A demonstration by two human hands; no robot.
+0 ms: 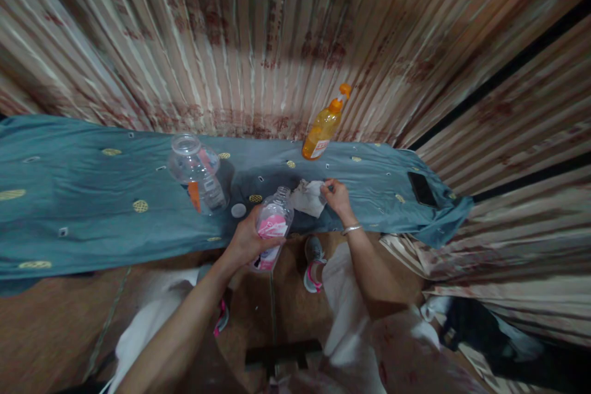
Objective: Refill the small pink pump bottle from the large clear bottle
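My left hand [248, 235] is wrapped round a clear plastic bottle [276, 217] with a pink label. The bottle tilts at the table's front edge, its uncapped neck pointing away from me. Just right of that neck, my right hand [337, 198] pinches the edge of a crumpled white tissue [308, 197], which looks greyish at its far left corner. Left of the bottle, a round white cap [238, 210] lies on the cloth. Whether the tissue touches the bottle is hard to make out.
A larger clear bottle [198, 175] with an orange label stands at the left. An orange pump bottle [322, 129] is at the back, near the pleated curtain [258, 43]. On the right lies a black phone [422, 189]. A teal patterned cloth [92, 197] covers the narrow table.
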